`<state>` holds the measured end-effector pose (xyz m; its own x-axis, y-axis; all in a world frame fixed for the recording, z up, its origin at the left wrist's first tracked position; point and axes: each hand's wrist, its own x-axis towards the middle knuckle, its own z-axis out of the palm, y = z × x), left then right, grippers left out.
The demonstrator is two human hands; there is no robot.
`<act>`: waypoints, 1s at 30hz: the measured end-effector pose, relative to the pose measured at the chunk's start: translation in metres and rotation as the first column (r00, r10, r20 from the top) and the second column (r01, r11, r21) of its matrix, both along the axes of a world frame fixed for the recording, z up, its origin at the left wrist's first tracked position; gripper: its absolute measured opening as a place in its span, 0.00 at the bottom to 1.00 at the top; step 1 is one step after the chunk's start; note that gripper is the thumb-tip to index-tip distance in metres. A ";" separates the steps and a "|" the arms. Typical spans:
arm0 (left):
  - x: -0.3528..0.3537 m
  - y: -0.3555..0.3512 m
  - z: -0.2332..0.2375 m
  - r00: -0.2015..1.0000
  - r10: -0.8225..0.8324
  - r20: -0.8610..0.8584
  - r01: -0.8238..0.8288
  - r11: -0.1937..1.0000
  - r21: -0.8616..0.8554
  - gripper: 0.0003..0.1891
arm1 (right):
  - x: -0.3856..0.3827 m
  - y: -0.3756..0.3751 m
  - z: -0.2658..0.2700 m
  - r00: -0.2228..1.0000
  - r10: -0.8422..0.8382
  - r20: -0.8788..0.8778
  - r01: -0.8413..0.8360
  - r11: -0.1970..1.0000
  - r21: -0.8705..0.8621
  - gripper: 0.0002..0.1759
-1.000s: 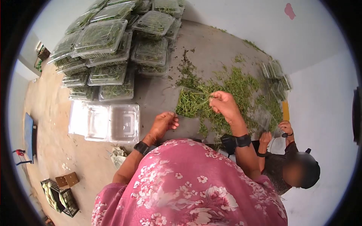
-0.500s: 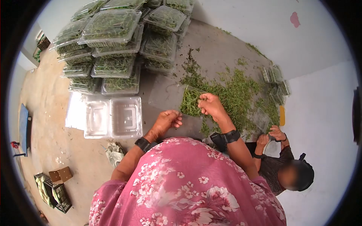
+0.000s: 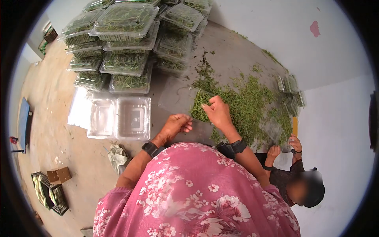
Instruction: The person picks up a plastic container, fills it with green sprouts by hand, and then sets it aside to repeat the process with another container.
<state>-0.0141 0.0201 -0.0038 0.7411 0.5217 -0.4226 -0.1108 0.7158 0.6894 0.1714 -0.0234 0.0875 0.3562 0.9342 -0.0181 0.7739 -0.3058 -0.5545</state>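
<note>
Green sprigs [image 3: 199, 106] fill one side of an unfolded clear box [image 3: 175, 96] on the bench [image 3: 225, 45], its lid laid leftward, probably keeping the filled side reachable. Over them hangs the right hand [image 3: 218, 112], fingers bent; whether it pinches any, I cannot tell. The left hand [image 3: 176, 125], loosely curled beside the near edge, may be steadying it; its grip is unclear too. Loose greens [image 3: 252, 100] lie rightward, seemingly within easy reach; filled boxes [image 3: 125, 63] are stacked leftward, apparently clear of the work.

Pink floral top [image 3: 197, 185] — black wristbands [image 3: 150, 149]
</note>
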 end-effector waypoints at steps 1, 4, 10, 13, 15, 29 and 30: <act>0.001 0.000 -0.001 1.000 0.001 0.007 -0.001 1.000 -0.001 0.12 | -0.005 0.002 0.001 1.000 -0.007 0.010 0.008 1.000 -0.024 0.18; 0.001 0.000 -0.003 1.000 0.010 0.024 -0.010 1.000 0.000 0.12 | -0.012 0.008 -0.003 0.999 0.004 0.043 0.000 0.997 -0.081 0.16; 0.002 -0.002 -0.006 1.000 0.015 -0.003 -0.015 1.000 0.022 0.12 | 0.005 0.009 -0.024 0.991 0.133 0.030 -0.134 0.991 0.017 0.08; 0.003 -0.002 -0.005 1.000 0.025 -0.008 -0.025 0.999 0.028 0.12 | 0.010 0.010 -0.009 0.984 0.179 -0.017 -0.179 0.983 0.030 0.05; 0.004 -0.002 -0.004 1.000 0.025 -0.012 -0.024 0.999 0.040 0.12 | 0.016 0.012 -0.017 0.951 0.288 0.117 -0.292 0.956 0.025 0.06; 0.007 -0.002 0.006 0.970 0.244 -0.006 -0.242 0.956 -0.164 0.17 | 0.029 -0.004 -0.024 0.876 0.483 -0.007 -0.482 0.875 0.055 0.07; 0.008 -0.003 0.010 0.963 0.269 -0.006 -0.266 0.951 -0.160 0.18 | 0.030 -0.003 -0.024 0.870 0.493 -0.003 -0.492 0.869 0.046 0.06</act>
